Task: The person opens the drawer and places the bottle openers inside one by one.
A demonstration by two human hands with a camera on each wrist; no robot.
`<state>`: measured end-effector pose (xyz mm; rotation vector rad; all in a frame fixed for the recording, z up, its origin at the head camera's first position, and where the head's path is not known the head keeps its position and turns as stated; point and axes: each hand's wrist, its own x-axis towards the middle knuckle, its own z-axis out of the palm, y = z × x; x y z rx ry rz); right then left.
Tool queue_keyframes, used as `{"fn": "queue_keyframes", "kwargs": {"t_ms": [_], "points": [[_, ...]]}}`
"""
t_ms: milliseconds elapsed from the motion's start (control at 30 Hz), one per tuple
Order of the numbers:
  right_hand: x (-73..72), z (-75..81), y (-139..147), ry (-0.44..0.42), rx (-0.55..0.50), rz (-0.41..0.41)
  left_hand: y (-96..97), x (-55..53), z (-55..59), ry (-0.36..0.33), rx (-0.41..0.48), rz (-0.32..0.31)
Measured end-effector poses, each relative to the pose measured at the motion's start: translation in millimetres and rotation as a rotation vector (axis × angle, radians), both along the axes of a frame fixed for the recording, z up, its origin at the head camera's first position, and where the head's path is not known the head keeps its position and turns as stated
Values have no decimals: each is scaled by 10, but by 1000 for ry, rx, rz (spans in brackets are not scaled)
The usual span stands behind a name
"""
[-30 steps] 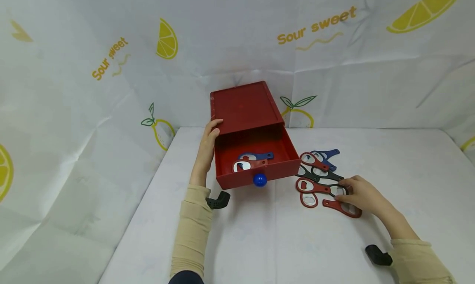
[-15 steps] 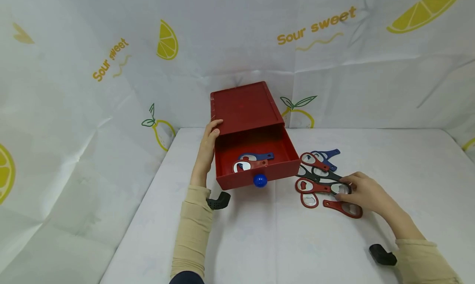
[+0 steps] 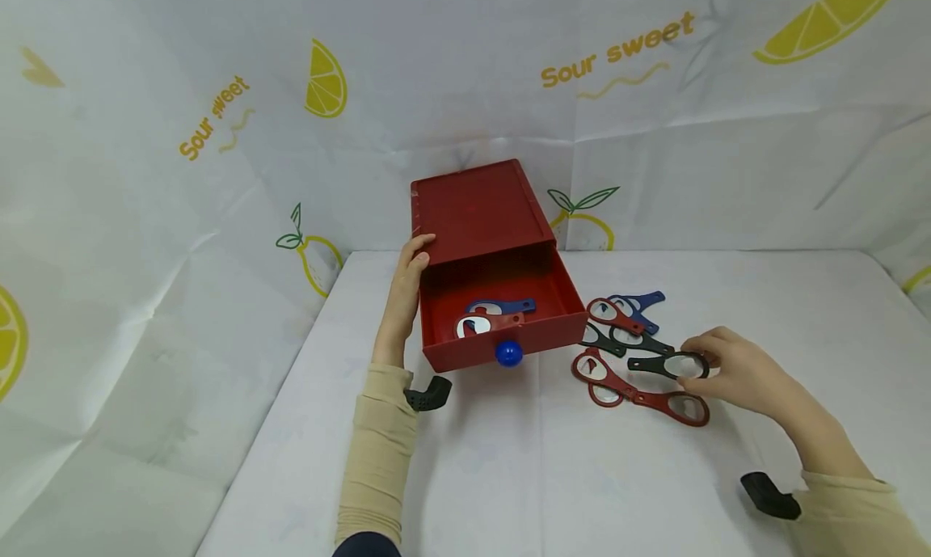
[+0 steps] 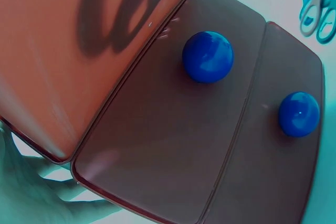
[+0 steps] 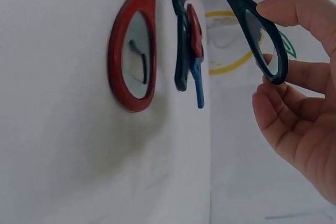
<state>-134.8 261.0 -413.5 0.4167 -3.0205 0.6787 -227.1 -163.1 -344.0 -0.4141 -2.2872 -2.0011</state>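
Note:
My right hand (image 3: 749, 379) pinches a dark bottle opener (image 3: 684, 366) by its ring end, raised above the table. In the right wrist view, thumb and fingertips grip the opener's rim (image 5: 281, 66). Just in front lie red bottle openers (image 3: 687, 410), overlapping end to end. Dark openers (image 3: 640, 340), another red one and blue ones (image 3: 646, 301) are heaped behind them. My left hand (image 3: 402, 290) rests against the left side of a red drawer cabinet (image 3: 480, 209), fingers stretched along it. The pulled-out top drawer (image 3: 575, 331) contains a red opener (image 3: 494, 322) and a blue opener (image 3: 512, 306).
A blue knob (image 3: 509, 353) sticks out from the drawer front. Lower drawers with blue knobs (image 4: 207, 57) show in the left wrist view. The cabinet stands on a white-covered table (image 3: 494, 468), near a lemon-print backdrop (image 3: 465, 88).
My right hand has lifted the dark opener off the pile and moved slightly right with it. The red opener beneath has swung round on the table. My left hand has stayed put.

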Motion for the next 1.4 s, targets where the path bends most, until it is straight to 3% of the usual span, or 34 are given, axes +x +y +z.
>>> {"fn": "queue_keyframes", "kwargs": {"t_ms": [467, 933, 1133, 1400], "points": [[14, 339, -77, 222, -124, -4, 5, 7, 3, -4, 5, 4], [-112, 604, -237, 324, -373, -54, 5, 0, -14, -12, -18, 1], [-190, 767, -395, 433, -414, 5, -5, -1, -15, -14, -25, 1], [-333, 952, -718, 517, -467, 137, -16, -6, -4, -12, -29, 8]]}}
